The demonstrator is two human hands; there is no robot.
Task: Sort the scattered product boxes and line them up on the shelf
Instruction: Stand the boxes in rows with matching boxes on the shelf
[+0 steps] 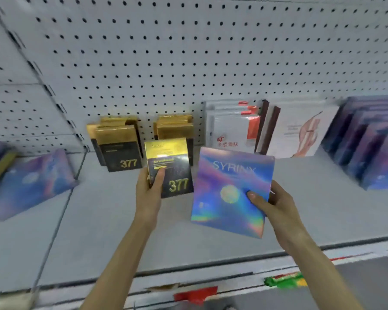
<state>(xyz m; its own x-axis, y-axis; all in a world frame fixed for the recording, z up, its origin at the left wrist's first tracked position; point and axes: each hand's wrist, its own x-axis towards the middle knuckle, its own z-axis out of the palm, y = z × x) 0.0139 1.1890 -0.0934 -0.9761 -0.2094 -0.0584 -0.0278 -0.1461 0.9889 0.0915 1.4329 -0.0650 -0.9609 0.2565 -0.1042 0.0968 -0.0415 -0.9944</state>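
My left hand (148, 190) grips a black and gold "377" box (170, 166) by its left edge, upright above the shelf (112, 220). My right hand (271, 203) holds a holographic blue "SYRINX" box (229, 186) by its right edge, just right of the 377 box. Two rows of matching 377 boxes stand at the back: one row (119, 146) at the left, one row (174, 127) partly hidden behind the held box. Several SYRINX boxes (372, 144) are lined up at the far right.
White and red boxes (231, 128) and white boxes with a pink picture (300, 133) stand against the pegboard wall (188, 52). On the neighbouring shelf at the left lies a loose SYRINX box (31, 182), beyond a wire divider (80, 168).
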